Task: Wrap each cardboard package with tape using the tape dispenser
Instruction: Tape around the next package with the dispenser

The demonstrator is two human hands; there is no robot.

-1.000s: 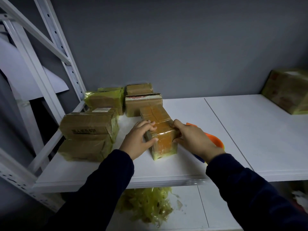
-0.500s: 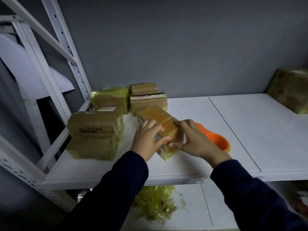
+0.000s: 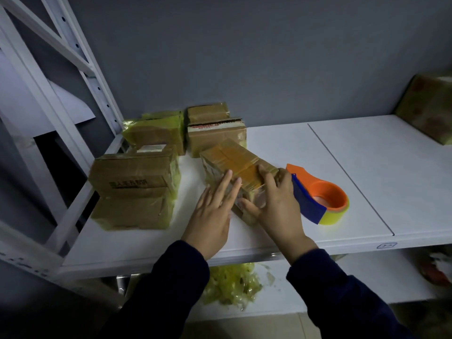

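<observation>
On shelf [image 3: 318, 152], package [image 3: 234, 165] turned, left hand [image 3: 215, 211] flattened

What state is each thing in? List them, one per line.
Package in hand: taped, lying at an angle on the shelf.
Left hand: open, fingers flat against the package's side.
Right hand: grip closed on the package's near end.
Tape dispenser: set down, untouched.
Stacked packages: taped.
Tape scraps: heaped on lower shelf.

seven cardboard packages [image 3: 234, 165], one tape dispenser [image 3: 322, 199], two hands [image 3: 276, 206]
</observation>
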